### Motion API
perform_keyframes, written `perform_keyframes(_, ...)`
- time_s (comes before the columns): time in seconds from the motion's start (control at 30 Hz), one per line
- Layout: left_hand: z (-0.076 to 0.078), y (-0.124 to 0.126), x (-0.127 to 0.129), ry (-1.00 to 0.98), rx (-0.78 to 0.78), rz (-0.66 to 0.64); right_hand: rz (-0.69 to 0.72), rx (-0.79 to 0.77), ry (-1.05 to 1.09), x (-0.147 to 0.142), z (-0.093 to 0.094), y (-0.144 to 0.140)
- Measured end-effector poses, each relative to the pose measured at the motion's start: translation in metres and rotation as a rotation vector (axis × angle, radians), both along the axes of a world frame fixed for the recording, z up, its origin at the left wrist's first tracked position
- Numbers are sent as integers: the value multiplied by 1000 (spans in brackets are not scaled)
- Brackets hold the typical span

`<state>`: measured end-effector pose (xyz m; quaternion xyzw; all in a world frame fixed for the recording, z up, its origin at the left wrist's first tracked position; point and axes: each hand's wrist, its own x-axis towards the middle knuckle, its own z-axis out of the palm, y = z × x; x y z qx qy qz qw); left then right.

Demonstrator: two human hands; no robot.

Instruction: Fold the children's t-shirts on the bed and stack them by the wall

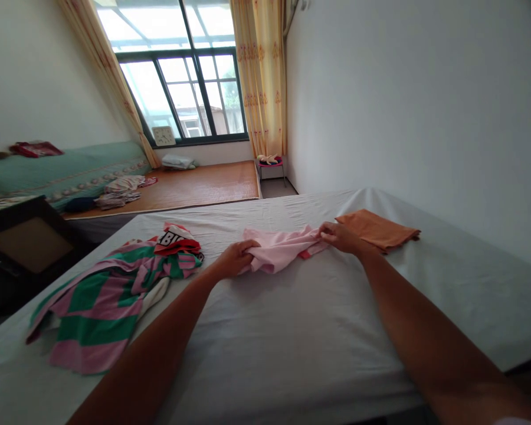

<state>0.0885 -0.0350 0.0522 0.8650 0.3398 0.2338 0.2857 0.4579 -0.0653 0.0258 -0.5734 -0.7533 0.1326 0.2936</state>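
Note:
A light pink piece of clothing [278, 250] is stretched between my two hands just over the bed; its exact kind I cannot make out. My left hand [236, 258] pinches its left end, fingers closed on the cloth. At the right end, my right hand [336, 235] grips a bunched edge between thumb and fingers. A small coral-red patch shows under the pink cloth near my right hand. Beyond that hand lies a folded orange cloth [376, 229], flat on the bed. To the left rests a crumpled green-and-pink striped garment [101, 301].
A white sheet [292, 342] covers the bed. A red garment with black-and-white lettering [177, 239] lies on the striped one. Behind are a brown mat [207, 184] with clothes on it, a dark cabinet [30, 254] at left, and a small stool [272, 162]. A white wall [416, 106] borders the right.

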Motion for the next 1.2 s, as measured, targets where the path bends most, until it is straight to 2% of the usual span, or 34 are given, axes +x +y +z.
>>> perform_keyframes(0.1,12,-1,-11,-251,-203,-73,212,-181,148,4,13,-11)
perform_keyframes(0.17,14,0,-16,-396,-337,-43,344,-296,81,2,13,-15)
perform_keyframes(0.2,13,1,-18,-457,-401,-15,371,-306,29,-1,10,-15)
perform_keyframes(0.37,-3,13,-23,-685,-609,206,325,-61,-66,-30,-18,2)
perform_keyframes(0.47,-12,21,-29,-649,-648,217,307,1,-31,-41,-21,8)
perform_keyframes(0.57,-12,25,-42,-509,-675,127,370,-78,115,-35,-1,-3)
perform_keyframes(0.67,-4,21,-55,-410,-752,3,485,-341,321,-20,28,-26)
perform_keyframes(0.73,4,16,-59,-378,-839,-107,509,-440,518,-14,43,-39)
perform_keyframes(0.77,7,14,-59,-379,-883,-151,485,-426,643,-13,47,-42)
perform_keyframes(0.83,10,12,-54,-453,-934,-154,366,-285,904,-16,49,-41)
perform_keyframes(0.93,7,20,-43,-682,-871,69,129,-47,1104,-20,37,-20)
perform_keyframes(1.03,-6,31,-41,-740,-736,330,-125,114,1016,-10,15,2)
perform_keyframes(1.1,-16,36,-45,-636,-654,395,-267,186,842,2,2,11)
perform_keyframes(1.13,-21,38,-48,-565,-608,401,-294,196,763,6,-2,12)
perform_keyframes(1.2,-28,41,-52,-407,-476,396,-253,156,665,5,-7,13)
